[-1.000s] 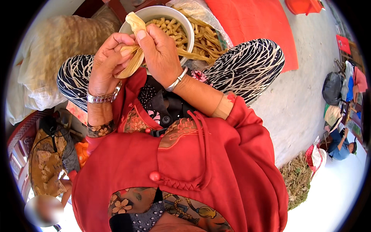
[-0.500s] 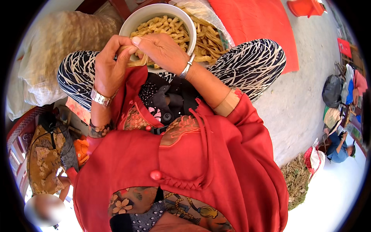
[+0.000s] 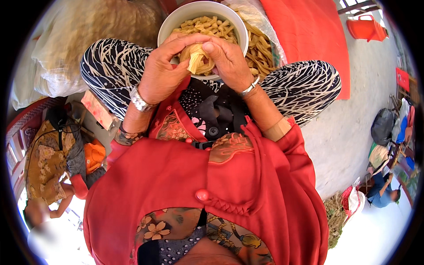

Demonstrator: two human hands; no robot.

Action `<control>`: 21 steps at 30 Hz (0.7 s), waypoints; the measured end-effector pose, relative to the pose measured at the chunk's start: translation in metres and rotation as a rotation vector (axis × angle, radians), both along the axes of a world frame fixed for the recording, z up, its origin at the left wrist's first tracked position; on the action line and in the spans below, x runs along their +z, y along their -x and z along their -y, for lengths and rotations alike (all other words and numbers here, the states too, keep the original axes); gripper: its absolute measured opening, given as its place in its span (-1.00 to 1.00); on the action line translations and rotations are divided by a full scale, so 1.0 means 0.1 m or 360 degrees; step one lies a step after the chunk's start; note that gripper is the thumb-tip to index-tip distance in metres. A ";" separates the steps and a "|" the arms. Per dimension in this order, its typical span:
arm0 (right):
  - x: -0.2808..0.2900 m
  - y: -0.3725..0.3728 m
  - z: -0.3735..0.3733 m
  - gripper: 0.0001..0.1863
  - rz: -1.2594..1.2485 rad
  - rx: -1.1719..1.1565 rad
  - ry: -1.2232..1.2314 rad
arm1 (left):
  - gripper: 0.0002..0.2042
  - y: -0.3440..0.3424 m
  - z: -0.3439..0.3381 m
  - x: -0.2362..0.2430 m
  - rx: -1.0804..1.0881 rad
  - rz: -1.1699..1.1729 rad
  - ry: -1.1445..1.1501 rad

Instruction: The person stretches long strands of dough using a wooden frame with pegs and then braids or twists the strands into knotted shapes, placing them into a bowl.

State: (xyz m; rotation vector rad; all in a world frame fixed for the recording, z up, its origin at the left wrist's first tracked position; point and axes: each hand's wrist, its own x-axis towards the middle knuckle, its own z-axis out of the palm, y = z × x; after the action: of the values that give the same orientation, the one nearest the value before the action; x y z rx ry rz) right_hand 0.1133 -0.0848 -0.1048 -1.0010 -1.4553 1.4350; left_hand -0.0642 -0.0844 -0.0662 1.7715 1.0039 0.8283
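Note:
My left hand (image 3: 161, 73) and my right hand (image 3: 234, 64) meet over the near rim of a round white basin (image 3: 164, 32). Between them is a bundle of pale yellow, fibrous strips (image 3: 201, 62), folded or wound on itself. Fingers of both hands curl around it, with my right thumb pressed on its top. Inside the basin lie many tan, knotted-looking pieces (image 3: 214, 25), partly covered by my hands. Longer loose strips (image 3: 260, 51) of similar colour rest on a clear plastic sheet (image 3: 270, 27) just right of the basin.
A large bulging sack (image 3: 101, 37) stands at left. Red cloth (image 3: 313, 44) spreads to the right, beyond it a red plastic container (image 3: 366, 28). A dry plant heap (image 3: 334, 216) lies lower right. Other people sit at lower left (image 3: 48, 163) and far right (image 3: 382, 192).
The strips, mostly hidden in my fingertips before, now show as a compact bundle. My right hand has turned, its thumb now on the bundle. The whole view has shifted slightly.

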 end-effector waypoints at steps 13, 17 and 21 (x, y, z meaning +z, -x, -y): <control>-0.08 0.11 0.05 -0.65 0.0224 -0.0344 -0.0063 | -0.61 -0.03 0.10 -0.16 0.0202 0.0429 0.0744; 0.03 0.12 0.09 -0.64 0.0019 -0.0273 -0.0100 | -0.56 -0.05 0.12 -0.15 0.0082 0.1011 0.1156; -0.12 0.14 0.11 -0.58 -0.0048 -0.0306 -0.0157 | -0.54 -0.01 0.11 -0.16 -0.0067 0.1343 0.1504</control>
State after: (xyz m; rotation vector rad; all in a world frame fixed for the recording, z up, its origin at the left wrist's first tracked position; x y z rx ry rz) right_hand 0.0995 -0.0957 -0.1169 -1.0237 -1.3556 1.2241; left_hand -0.0634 -0.0958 -0.0826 0.5341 0.5958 0.7691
